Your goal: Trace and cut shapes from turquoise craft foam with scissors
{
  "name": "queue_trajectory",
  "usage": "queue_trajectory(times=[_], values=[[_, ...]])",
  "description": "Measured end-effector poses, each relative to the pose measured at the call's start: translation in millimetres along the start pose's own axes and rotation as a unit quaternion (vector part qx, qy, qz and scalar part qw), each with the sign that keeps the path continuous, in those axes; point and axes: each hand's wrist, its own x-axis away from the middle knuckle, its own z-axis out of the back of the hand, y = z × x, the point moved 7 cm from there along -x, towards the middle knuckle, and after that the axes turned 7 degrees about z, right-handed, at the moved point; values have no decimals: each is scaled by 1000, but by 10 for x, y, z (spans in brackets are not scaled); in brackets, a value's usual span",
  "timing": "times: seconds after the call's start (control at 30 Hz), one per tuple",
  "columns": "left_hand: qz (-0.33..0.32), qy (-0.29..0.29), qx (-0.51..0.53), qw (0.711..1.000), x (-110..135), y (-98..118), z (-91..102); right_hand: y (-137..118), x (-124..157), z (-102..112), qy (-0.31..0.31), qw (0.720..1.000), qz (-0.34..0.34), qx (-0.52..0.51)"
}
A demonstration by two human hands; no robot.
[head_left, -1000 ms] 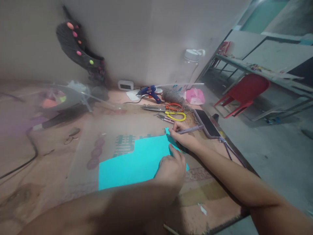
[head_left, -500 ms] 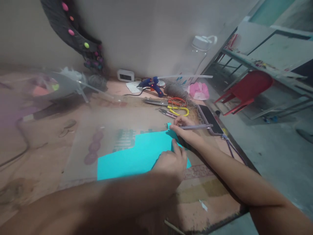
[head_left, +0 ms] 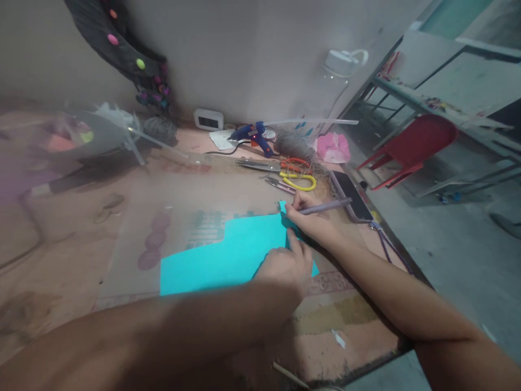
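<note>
A bright turquoise sheet of paper with a stepped outline lies on the clear plastic covering of the table. My left hand rests on its right part, index finger stretched out and pressing down, other fingers loosely bent. Just beyond it, my right hand is closed around a light purple pen, which slants up to the right. The right fingertips are at a small upright tip of the turquoise paper; the pen's point is hidden there.
Behind the paper lie scissors, a small pair of snips, a blue glue gun and grey yarn. A phone is near the right edge. A clear bottle stands at the back; a red chair is beyond.
My right hand has shifted slightly, and the pen tilts more steeply upward. The paper tip by its fingers shows taller. My left hand stays almost in place.
</note>
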Motion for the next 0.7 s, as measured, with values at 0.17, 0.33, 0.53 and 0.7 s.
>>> queue_trajectory(times=[0.17,0.33,0.53,0.7], values=[[3,11,-4,1000,8,-16,3,-11,0,20,5,1000,-10,10],[3,15,-4,1000,13,-8,4,-6,-4,13,5,1000,-10,10],[0,0,-6,1000,14,-8,3,6,-7,20,10,1000,-14,1],[-3,1,-14,1000,18,-12,7,-21,7,56,21,1000,-13,-18]])
